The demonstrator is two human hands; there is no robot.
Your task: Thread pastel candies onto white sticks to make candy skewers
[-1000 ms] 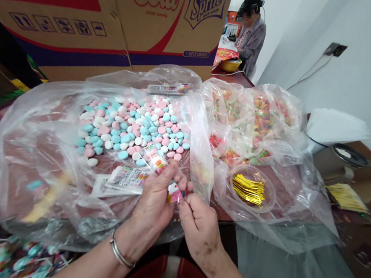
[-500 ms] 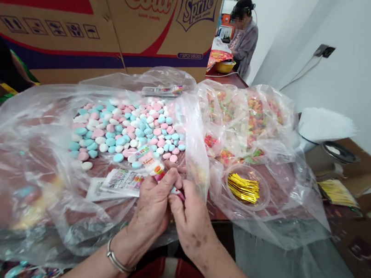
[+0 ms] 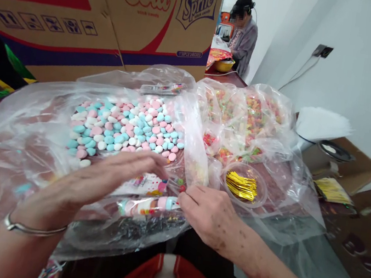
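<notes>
One filled packet (image 3: 149, 205) is pinched by my right hand (image 3: 210, 217); my left hand (image 3: 106, 178) is outstretched; many loose candies (image 3: 128, 126) remain unpacked.

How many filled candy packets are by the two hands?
1 in sight: the filled candy packet, its end at the fingertips of the right hand. Others may be hidden behind the left hand.

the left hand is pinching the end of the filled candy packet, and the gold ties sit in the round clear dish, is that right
Not quite: the head view shows the right hand pinching the end of the filled candy packet, while the left hand has its fingers stretched out. The gold ties do sit in the round clear dish.
</notes>
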